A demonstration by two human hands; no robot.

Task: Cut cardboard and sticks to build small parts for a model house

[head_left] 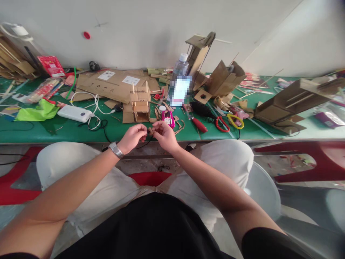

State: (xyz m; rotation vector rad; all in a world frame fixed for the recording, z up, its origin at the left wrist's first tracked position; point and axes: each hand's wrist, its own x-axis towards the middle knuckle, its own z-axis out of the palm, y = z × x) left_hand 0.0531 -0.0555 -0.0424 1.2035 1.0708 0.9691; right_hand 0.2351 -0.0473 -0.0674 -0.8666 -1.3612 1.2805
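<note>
pale grey wall (129,32) backs a long green-topped counter (67,135), crowded along its rear with brown cardboard constructions and scraps. at the near edge, both hands meet over a small brown piece of unclear material (150,132), which sits between their fingertips, just about level with that edge. the right hand (165,136) pinches it between thumb and fingers; the left hand (134,138) is curled with its fingertips drawn together beside the same piece, though whether it grips too i cannot tell. a thin black cord (145,144) runs below them.

just beyond the left hand stands an upright brown cardboard frame with thin wooden sticks (140,98); just beyond the right is a bright pink container with a white cap (167,118). to the right lies a red-handled tool (199,125), near the edge. open room is a narrow bare green strip along the front, widest to the left, below the white rounded power bank (74,113). pale-trousered knees (226,156) flank the hands, nearer than the edge
</note>
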